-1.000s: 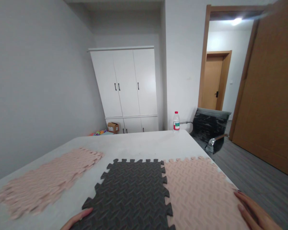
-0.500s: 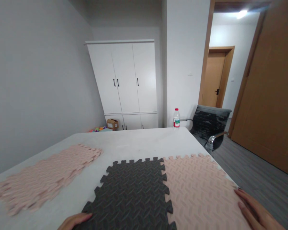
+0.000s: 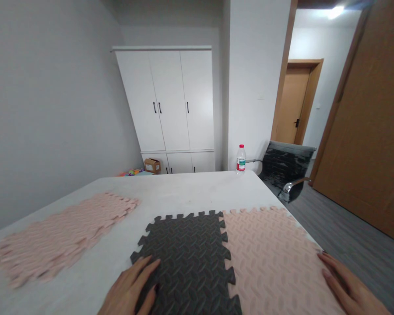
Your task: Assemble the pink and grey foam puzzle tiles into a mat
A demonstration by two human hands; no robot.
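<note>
A dark grey foam mat tile (image 3: 190, 258) with puzzle-cut edges lies flat on the white table (image 3: 180, 190). Along its right side it meets a pink foam mat tile (image 3: 269, 253), and their teeth mesh at the seam. My left hand (image 3: 134, 284) rests on the grey tile's left edge, fingers spread. At the pink tile's right edge lies my right hand (image 3: 350, 284), its fingers stretched out over the border. The near edges of both tiles run out of view.
More pink foam tiles (image 3: 68, 234) are stacked on the table's left side. A plastic bottle (image 3: 240, 159) with a red cap stands at the far right corner. Beyond are a black chair (image 3: 285, 166), a white cabinet (image 3: 170, 100) and a cardboard box (image 3: 152, 166).
My left hand has come further into view, moving up and right onto the grey tile's left edge. My right hand has hardly moved. The view has tilted slightly down.
</note>
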